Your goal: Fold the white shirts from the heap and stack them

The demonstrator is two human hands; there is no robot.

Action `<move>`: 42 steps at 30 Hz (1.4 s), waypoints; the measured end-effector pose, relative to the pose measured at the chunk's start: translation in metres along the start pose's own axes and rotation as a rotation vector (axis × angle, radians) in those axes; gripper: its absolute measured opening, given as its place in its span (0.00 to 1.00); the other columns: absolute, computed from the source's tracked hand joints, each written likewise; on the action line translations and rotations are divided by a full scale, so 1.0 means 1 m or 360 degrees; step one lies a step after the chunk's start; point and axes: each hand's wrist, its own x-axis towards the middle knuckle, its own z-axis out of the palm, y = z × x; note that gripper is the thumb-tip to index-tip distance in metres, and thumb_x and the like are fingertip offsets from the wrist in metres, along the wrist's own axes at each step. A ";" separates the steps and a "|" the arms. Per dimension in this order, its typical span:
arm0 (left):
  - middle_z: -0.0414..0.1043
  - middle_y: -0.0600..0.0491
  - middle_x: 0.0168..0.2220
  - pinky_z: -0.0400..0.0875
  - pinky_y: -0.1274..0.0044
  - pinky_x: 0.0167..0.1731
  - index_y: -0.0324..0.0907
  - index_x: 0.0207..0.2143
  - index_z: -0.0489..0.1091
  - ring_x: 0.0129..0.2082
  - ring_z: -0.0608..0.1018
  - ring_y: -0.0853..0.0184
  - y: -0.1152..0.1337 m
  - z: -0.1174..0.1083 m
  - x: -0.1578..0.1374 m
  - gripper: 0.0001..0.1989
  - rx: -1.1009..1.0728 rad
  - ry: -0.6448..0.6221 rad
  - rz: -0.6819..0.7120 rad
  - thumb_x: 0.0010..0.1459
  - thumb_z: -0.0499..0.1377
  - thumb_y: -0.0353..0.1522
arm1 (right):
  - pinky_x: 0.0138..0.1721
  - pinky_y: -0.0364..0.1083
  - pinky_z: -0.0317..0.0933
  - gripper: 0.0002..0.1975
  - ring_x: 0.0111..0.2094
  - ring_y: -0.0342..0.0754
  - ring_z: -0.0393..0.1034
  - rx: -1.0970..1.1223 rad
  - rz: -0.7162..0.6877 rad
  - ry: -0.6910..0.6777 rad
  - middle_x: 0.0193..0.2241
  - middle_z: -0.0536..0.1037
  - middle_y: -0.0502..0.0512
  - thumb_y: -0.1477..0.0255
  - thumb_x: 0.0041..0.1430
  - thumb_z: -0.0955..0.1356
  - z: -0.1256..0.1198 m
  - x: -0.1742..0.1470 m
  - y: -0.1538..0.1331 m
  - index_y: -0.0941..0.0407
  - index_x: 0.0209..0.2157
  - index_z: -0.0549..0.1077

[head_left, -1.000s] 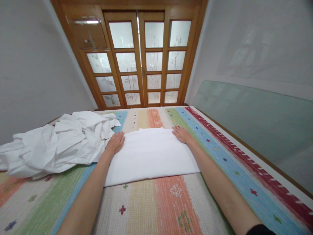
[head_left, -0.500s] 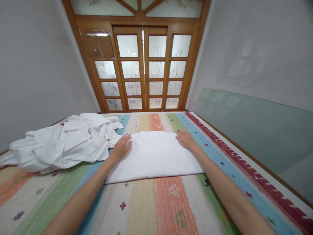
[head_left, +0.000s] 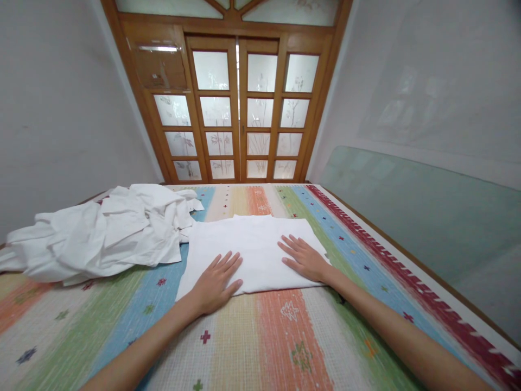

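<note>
A folded white garment [head_left: 256, 250], perhaps a shirt, lies flat in front of me on a colourful striped cloth [head_left: 240, 336]. My left hand [head_left: 217, 282] rests on its near left part, palm down with the fingers stretched out. On the right part of the garment lies my right hand [head_left: 302, 258], also flat, with its fingers spread. Neither hand grips anything. The garment's short far edge shows a small raised strip near the middle, and its layers cannot be told apart.
A crumpled heap of white cloth [head_left: 122, 231] lies at the left, close to the folded garment. A pale green glass-like panel [head_left: 427, 217] leans along the right wall. Wooden doors with frosted panes [head_left: 220, 111] stand beyond the far edge.
Both hands have moved from the garment's far side corners inward and nearer to me. The left hand now lies near the front edge, the right further in on the cloth.
</note>
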 end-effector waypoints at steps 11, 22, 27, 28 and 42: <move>0.51 0.50 0.67 0.46 0.58 0.64 0.45 0.66 0.53 0.68 0.52 0.56 -0.038 -0.004 -0.044 0.30 -0.0015 0.0074 -0.0347 0.66 0.45 0.46 | 0.66 0.59 0.41 0.38 0.67 0.60 0.42 0.0129 0.0619 0.0072 0.67 0.50 0.66 0.51 0.65 0.54 0.016 -0.029 0.034 0.64 0.65 0.55; 0.74 0.47 0.47 0.75 0.77 0.38 0.42 0.41 0.69 0.46 0.77 0.62 -0.049 -0.054 -0.038 0.16 -0.2046 0.0887 -0.1641 0.48 0.65 0.29 | 0.34 0.44 0.71 0.16 0.40 0.48 0.75 0.2096 0.1489 0.0385 0.52 0.74 0.57 0.64 0.57 0.65 -0.047 -0.035 0.052 0.52 0.47 0.66; 0.74 0.53 0.30 0.72 0.79 0.27 0.40 0.46 0.64 0.26 0.77 0.69 -0.046 -0.070 -0.031 0.21 -0.1965 0.0655 -0.1855 0.49 0.64 0.27 | 0.18 0.38 0.60 0.07 0.20 0.39 0.67 0.2085 0.1703 0.0267 0.29 0.76 0.50 0.71 0.55 0.68 -0.058 -0.021 0.045 0.55 0.37 0.67; 0.74 0.53 0.29 0.72 0.79 0.27 0.39 0.47 0.63 0.24 0.77 0.69 -0.045 -0.071 -0.030 0.23 -0.1899 0.0579 -0.1863 0.48 0.64 0.28 | 0.17 0.37 0.58 0.08 0.19 0.39 0.65 0.2002 0.1725 0.0243 0.25 0.74 0.49 0.72 0.54 0.69 -0.058 -0.018 0.044 0.55 0.37 0.68; 0.74 0.53 0.32 0.68 0.73 0.31 0.40 0.49 0.63 0.34 0.77 0.59 -0.041 -0.067 -0.035 0.34 -0.1129 0.0358 -0.1499 0.40 0.64 0.45 | 0.20 0.39 0.61 0.21 0.24 0.44 0.71 0.1887 0.1568 0.0119 0.27 0.80 0.53 0.73 0.44 0.77 -0.050 -0.037 0.054 0.58 0.42 0.71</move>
